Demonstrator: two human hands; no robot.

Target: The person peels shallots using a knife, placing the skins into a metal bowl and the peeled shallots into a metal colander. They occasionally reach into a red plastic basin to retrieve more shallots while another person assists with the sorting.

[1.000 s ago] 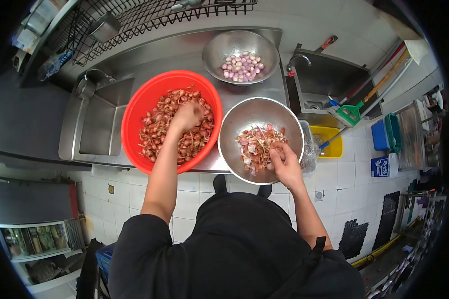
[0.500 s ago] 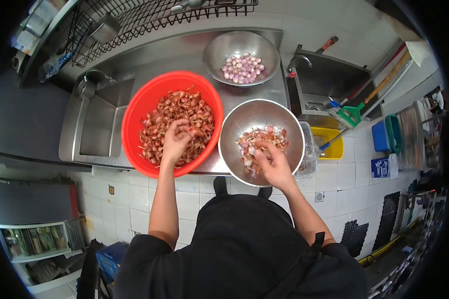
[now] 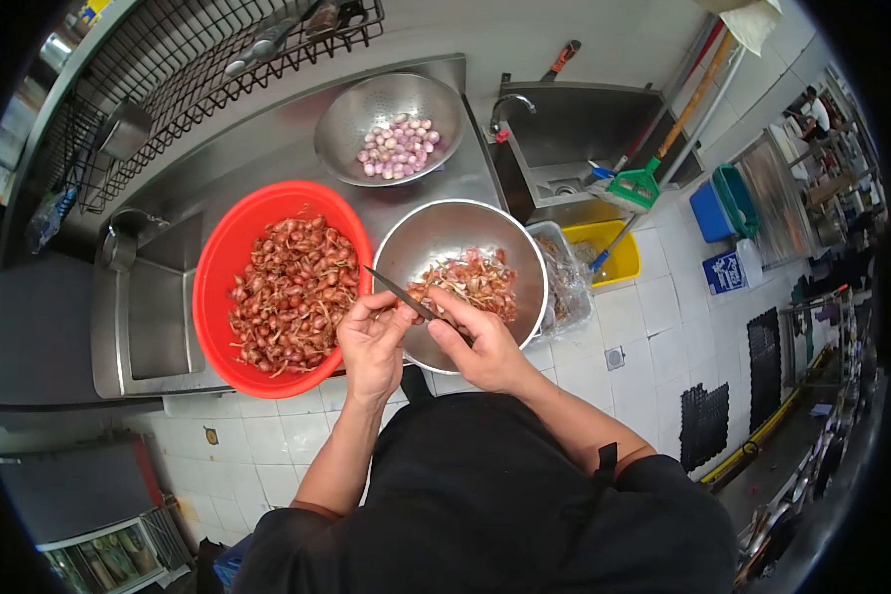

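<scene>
My right hand (image 3: 487, 348) is closed round a dark knife (image 3: 402, 293), whose blade points up and left over the near edge of the steel bowl. Beside it my left hand (image 3: 373, 342) pinches a small shallot (image 3: 407, 313), partly hidden by fingers and blade. Skins and trimmings lie in the steel bowl (image 3: 406, 234). On the left, the red basin (image 3: 215, 317) holds a heap of unpeeled shallots (image 3: 292, 287). Behind, peeled shallots (image 3: 400, 148) sit in a steel colander (image 3: 337, 129).
A sink (image 3: 163, 317) is at the left and another with a tap (image 3: 513, 104) at the back right. A clear plastic container (image 3: 567, 287) and a yellow bin (image 3: 619, 259) stand right of the steel bowl. A wire rack (image 3: 193, 74) hangs at upper left.
My left hand has left the red basin and my right hand has come up out of the steel bowl. They now meet at its near left edge, with the knife visible. The view has shifted.
</scene>
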